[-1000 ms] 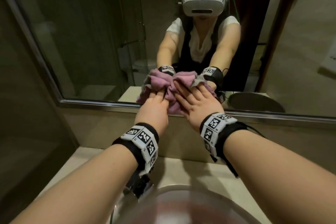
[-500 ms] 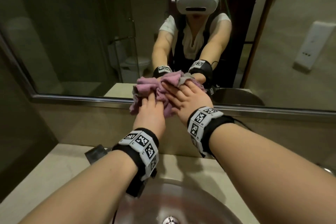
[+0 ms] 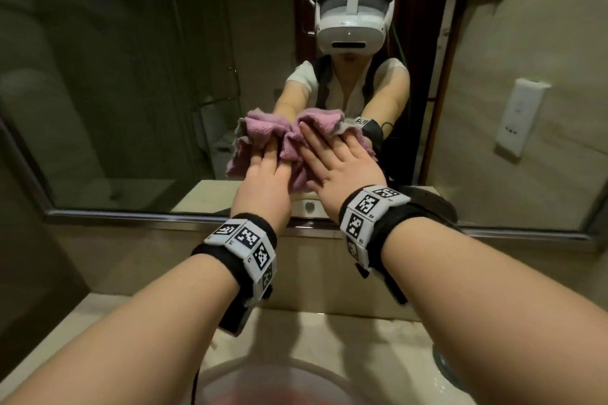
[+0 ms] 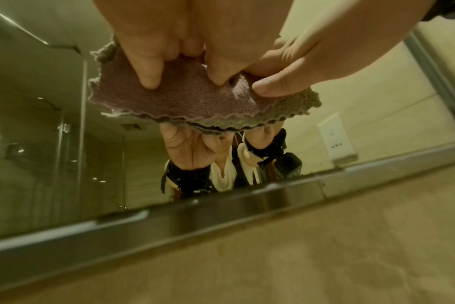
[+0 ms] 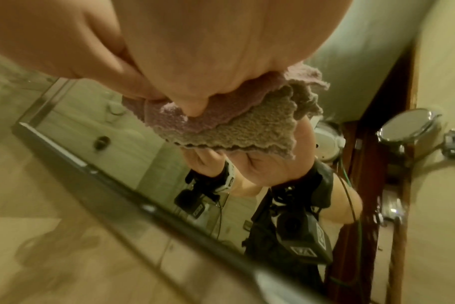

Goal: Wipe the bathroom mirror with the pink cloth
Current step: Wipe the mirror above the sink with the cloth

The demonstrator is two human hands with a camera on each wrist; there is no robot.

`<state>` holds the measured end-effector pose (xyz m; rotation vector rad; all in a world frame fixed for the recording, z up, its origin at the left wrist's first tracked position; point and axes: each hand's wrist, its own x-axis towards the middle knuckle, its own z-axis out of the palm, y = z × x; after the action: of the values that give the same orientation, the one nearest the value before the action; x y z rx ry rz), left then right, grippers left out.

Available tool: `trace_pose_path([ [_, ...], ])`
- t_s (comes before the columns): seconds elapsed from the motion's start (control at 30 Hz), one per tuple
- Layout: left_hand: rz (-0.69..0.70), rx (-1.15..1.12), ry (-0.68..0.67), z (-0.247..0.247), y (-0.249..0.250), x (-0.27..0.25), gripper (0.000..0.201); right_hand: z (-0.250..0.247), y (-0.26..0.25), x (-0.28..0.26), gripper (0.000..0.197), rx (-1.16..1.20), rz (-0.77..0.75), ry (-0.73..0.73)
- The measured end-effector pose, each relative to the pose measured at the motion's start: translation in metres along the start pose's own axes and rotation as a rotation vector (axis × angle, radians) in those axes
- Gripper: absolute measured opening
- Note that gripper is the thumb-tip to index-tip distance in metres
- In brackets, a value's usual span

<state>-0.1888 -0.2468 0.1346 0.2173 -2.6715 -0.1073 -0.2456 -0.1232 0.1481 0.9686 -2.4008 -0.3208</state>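
The pink cloth (image 3: pixel 263 131) is bunched flat against the bathroom mirror (image 3: pixel 131 76), a little above its lower metal frame (image 3: pixel 131 215). My left hand (image 3: pixel 268 158) presses on the cloth's left part, its fingertips sunk into the folds. Flat beside it, my right hand (image 3: pixel 332 154) presses the right part with straight fingers. In the left wrist view the cloth (image 4: pixel 185 102) lies under my fingertips (image 4: pixel 149 80), its grey underside showing at the edge. The right wrist view shows the cloth (image 5: pixel 247 127) squeezed between my palm and the glass.
A pale stone counter (image 3: pixel 345 339) with a round basin (image 3: pixel 279 378) lies below my arms. The mirror shows a person with a white headset, a glass shower door and a wall socket (image 3: pixel 519 115). A round chrome mirror (image 5: pixel 408 127) appears at the right.
Both hands have slid the cloth upward on the glass, from overlapping the lower frame to clear above it. The right hand's fingers now lie flatter and higher on the cloth.
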Motion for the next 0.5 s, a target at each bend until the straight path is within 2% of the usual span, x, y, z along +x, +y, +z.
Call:
trace_pose_path([
  [0.1, 0.059, 0.033, -0.045, 0.016, 0.001, -0.010, 0.061, 0.024, -0.008, -0.014, 0.064, 0.038, 0.003, -0.044],
  [0.17, 0.076, 0.066, -0.122, 0.039, 0.003, -0.023, 0.058, 0.043, -0.011, -0.029, 0.065, 0.047, -0.037, -0.095],
  [0.27, 0.102, 0.050, -0.233, 0.066, 0.007, -0.037, 0.054, 0.059, -0.016, -0.051, 0.074, 0.022, -0.003, -0.149],
  [0.33, 0.147, 0.042, -0.193, 0.077, 0.013, -0.043, 0.050, 0.078, -0.017, -0.066, 0.070, 0.045, -0.043, -0.232],
  [0.4, 0.141, 0.025, -0.140, 0.078, 0.018, -0.045, 0.048, 0.084, -0.017, -0.072, 0.067, 0.091, -0.022, -0.245],
  [0.5, 0.106, 0.055, -0.215, 0.079, 0.019, -0.048, 0.043, 0.089, -0.016, -0.072, 0.064, 0.059, -0.009, -0.209],
])
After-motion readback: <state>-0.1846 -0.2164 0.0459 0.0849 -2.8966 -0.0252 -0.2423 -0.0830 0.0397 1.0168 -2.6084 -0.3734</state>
